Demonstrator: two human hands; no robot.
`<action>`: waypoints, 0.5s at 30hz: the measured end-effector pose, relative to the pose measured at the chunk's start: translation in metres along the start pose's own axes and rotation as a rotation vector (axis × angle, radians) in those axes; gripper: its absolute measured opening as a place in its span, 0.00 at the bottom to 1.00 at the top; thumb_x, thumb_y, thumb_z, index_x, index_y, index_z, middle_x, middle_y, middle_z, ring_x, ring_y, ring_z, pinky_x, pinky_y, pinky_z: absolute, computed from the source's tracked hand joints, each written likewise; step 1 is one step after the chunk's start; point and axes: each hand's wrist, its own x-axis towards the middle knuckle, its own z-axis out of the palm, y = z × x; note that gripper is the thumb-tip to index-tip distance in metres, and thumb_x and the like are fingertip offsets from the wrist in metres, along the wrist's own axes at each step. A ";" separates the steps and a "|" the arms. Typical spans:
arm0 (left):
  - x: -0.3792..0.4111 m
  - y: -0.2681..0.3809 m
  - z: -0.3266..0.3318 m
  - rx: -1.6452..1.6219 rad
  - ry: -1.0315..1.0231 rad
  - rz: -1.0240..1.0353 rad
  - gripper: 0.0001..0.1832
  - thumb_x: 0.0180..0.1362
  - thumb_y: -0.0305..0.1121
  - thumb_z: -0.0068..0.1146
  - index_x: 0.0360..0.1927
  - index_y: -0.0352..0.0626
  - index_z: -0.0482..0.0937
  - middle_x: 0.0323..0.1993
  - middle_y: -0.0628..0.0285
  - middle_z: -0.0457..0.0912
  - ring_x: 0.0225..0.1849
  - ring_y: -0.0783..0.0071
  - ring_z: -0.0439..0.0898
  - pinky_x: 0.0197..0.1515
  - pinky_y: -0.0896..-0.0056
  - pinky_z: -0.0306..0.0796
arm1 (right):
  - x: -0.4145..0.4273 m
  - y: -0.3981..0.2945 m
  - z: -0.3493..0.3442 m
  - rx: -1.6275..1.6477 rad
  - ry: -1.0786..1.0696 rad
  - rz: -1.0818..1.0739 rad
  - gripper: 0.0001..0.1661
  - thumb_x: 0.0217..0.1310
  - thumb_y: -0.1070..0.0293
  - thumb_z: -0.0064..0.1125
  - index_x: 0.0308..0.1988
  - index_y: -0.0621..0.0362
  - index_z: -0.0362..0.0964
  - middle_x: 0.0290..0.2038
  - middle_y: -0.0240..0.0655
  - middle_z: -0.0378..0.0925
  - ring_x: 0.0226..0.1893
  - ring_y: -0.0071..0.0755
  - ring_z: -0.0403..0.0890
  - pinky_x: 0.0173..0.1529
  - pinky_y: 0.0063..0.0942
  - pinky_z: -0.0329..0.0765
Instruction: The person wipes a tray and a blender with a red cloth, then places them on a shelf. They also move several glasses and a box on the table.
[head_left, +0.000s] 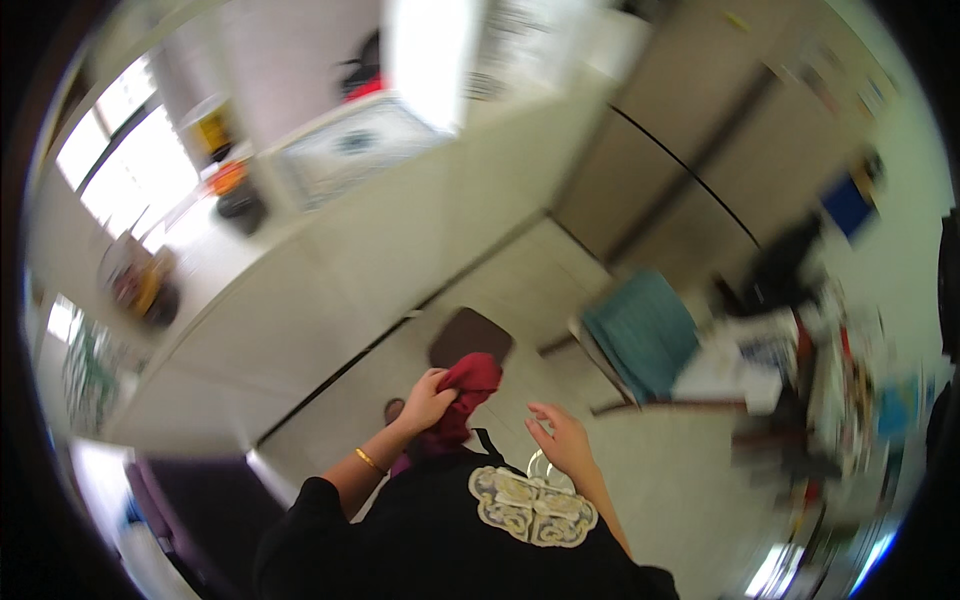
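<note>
A crumpled dark red cloth (475, 381) is gripped between the thumb and fingers of my left hand (430, 405), in front of my body. Its lower part hangs towards the black garment I wear. A gold-coloured bangle (371, 460) circles my left wrist. To the right of the cloth, my right hand (559, 439) is raised with its fingers apart and nothing in it. Just beyond the cloth is a dark brown stool seat (466, 337), partly hidden by it.
A long pale counter (360, 262) runs along the left, with jars (240, 202) on top. A large brownish refrigerator (690, 142) stands at the back right. A chair with a teal cover (641, 334) stands by a cluttered table (757, 360). A dark padded seat (210, 517) is at lower left.
</note>
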 end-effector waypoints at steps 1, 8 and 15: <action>0.016 0.011 0.024 -0.020 -0.150 0.137 0.18 0.53 0.31 0.53 0.48 0.36 0.77 0.48 0.50 0.75 0.51 0.55 0.75 0.57 0.64 0.66 | -0.011 0.009 -0.006 -0.013 0.126 0.104 0.27 0.58 0.59 0.60 0.55 0.59 0.67 0.49 0.44 0.75 0.47 0.45 0.77 0.49 0.34 0.74; -0.081 0.017 -0.006 -0.593 -0.282 -0.004 0.20 0.64 0.31 0.47 0.59 0.37 0.69 0.50 0.62 0.76 0.53 0.73 0.73 0.59 0.71 0.64 | -0.057 -0.059 0.105 0.406 0.104 -0.011 0.46 0.50 0.64 0.70 0.64 0.62 0.54 0.58 0.44 0.67 0.58 0.37 0.70 0.59 0.34 0.69; 0.036 0.079 0.056 -0.688 -0.367 -0.081 0.15 0.65 0.30 0.45 0.54 0.39 0.72 0.39 0.64 0.80 0.36 0.75 0.80 0.34 0.71 0.77 | -0.013 0.028 -0.001 0.567 0.680 0.344 0.23 0.50 0.73 0.64 0.48 0.64 0.70 0.39 0.35 0.78 0.39 0.29 0.79 0.42 0.29 0.76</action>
